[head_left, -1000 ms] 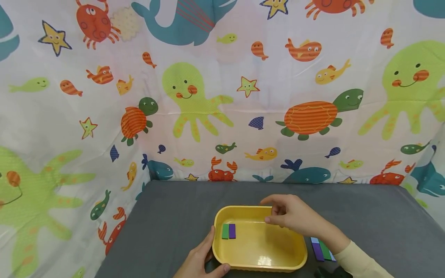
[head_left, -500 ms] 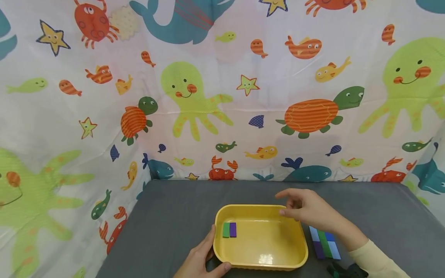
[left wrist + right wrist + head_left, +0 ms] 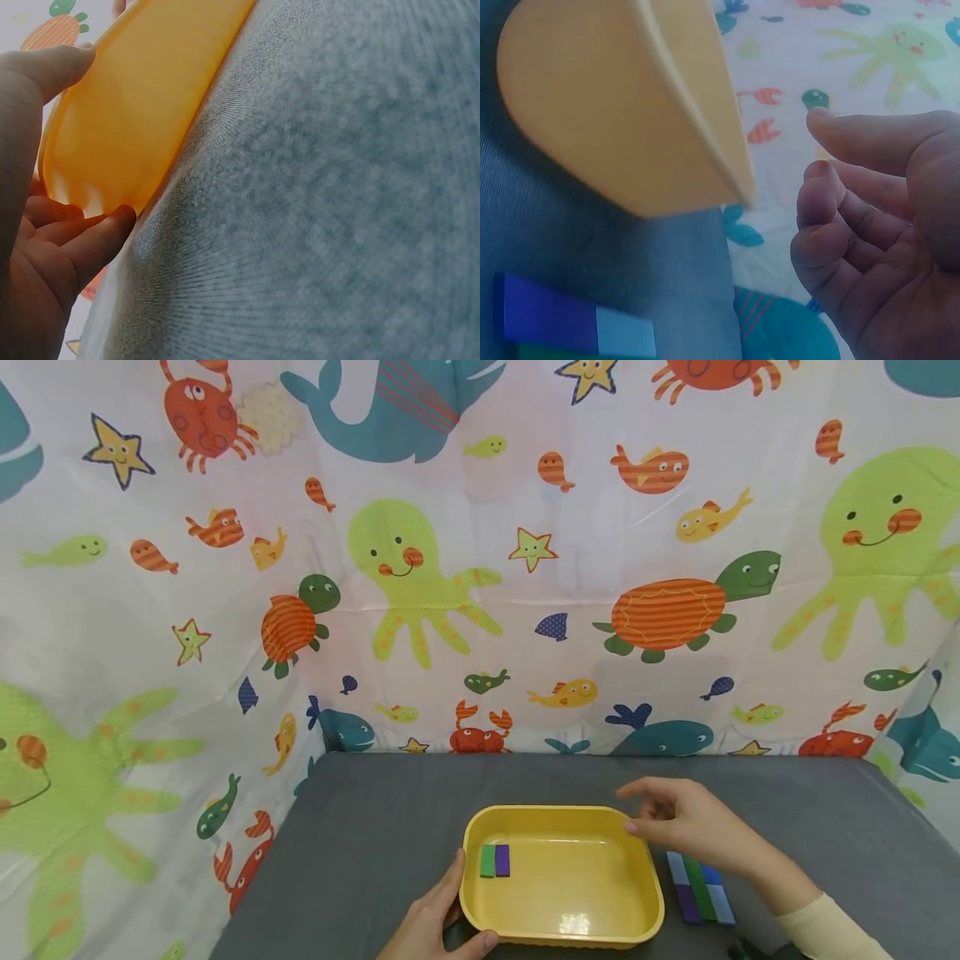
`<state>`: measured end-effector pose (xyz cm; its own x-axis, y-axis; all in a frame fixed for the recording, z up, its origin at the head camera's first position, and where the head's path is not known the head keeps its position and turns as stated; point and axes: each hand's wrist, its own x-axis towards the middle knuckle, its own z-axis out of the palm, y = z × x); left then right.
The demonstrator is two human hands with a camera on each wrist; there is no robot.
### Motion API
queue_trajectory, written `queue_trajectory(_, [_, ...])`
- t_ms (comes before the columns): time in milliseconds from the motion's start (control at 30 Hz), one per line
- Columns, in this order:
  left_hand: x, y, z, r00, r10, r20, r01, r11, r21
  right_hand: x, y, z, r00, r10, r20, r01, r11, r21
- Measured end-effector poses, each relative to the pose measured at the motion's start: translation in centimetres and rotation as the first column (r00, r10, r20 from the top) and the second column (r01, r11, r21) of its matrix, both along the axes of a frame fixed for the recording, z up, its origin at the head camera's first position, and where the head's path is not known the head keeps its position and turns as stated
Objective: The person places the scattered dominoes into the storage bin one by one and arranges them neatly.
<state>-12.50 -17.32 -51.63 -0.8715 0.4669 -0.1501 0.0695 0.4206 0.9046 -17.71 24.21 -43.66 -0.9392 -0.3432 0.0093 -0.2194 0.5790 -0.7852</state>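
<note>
A yellow plastic tub (image 3: 562,910) stands on the grey table, with a green tile (image 3: 488,861) and a purple tile (image 3: 502,861) side by side inside it at the left. My left hand (image 3: 435,914) grips the tub's near left corner, its thumb on the near side and fingers along the left end. The left wrist view shows that hand (image 3: 56,247) against the tub's wall (image 3: 135,112). Above the tub's far right corner hovers my right hand (image 3: 690,822), fingers loosely bent and nothing between them. In the right wrist view the right hand (image 3: 877,225) is apart from the tub (image 3: 615,112).
Right of the tub lies a block of blue, green and purple tiles (image 3: 699,889), partly under the right forearm. A dark object (image 3: 757,950) is cut off at the bottom edge. A sea-animal printed cloth (image 3: 450,610) hangs behind the grey table (image 3: 390,810).
My right hand has moved right, from over the tub's inside to its far right corner, uncovering more of the tiles beside the tub. The left hand keeps its hold.
</note>
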Motion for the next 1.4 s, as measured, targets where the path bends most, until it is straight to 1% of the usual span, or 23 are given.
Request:
queue_trajectory(133, [0.1, 0.1, 0.0, 1.0, 0.015, 0.014, -0.015, 1.0, -0.008, 0.3, 1.2, -0.2, 1.0, 0.005, -0.005, -0.006, 1.0, -0.018])
queue_trajectory(267, [0.1, 0.1, 0.1, 0.999, 0.022, 0.024, -0.022, 1.0, -0.011, 0.7, 2.2, -0.5, 1.0, -0.005, 0.006, 0.005, 1.0, -0.013])
queue_trajectory(500, [0.1, 0.0, 0.1, 1.0, 0.016, 0.013, -0.016, 1.0, -0.013, 1.1, 3.3, -1.3, 0.998, -0.035, 0.043, 0.035, 0.999, 0.011])
queue_trajectory(700, [0.2, 0.0, 0.1, 1.0, 0.015, -0.005, -0.015, 1.0, -0.014, 1.3, 4.2, -2.3, 0.995, -0.068, 0.068, 0.066, 0.997, 0.03])
queue_trajectory(967, [0.4, 0.2, 0.2, 1.0, 0.014, -0.007, -0.014, 1.0, -0.013, 2.0, 6.5, -3.9, 0.986, -0.108, 0.123, 0.103, 0.994, 0.041])
queue_trajectory(1200, [0.5, 0.3, 0.2, 1.0, 0.021, 0.0, -0.021, 1.0, -0.007, 2.6, 8.6, -5.1, 0.975, -0.108, 0.192, 0.103, 0.994, 0.037])
queue_trajectory(1400, [0.4, 0.2, 0.2, 1.0, 0.023, 0.009, -0.023, 1.0, -0.013, 3.0, 9.5, -6.2, 0.968, -0.118, 0.221, 0.111, 0.993, 0.047])
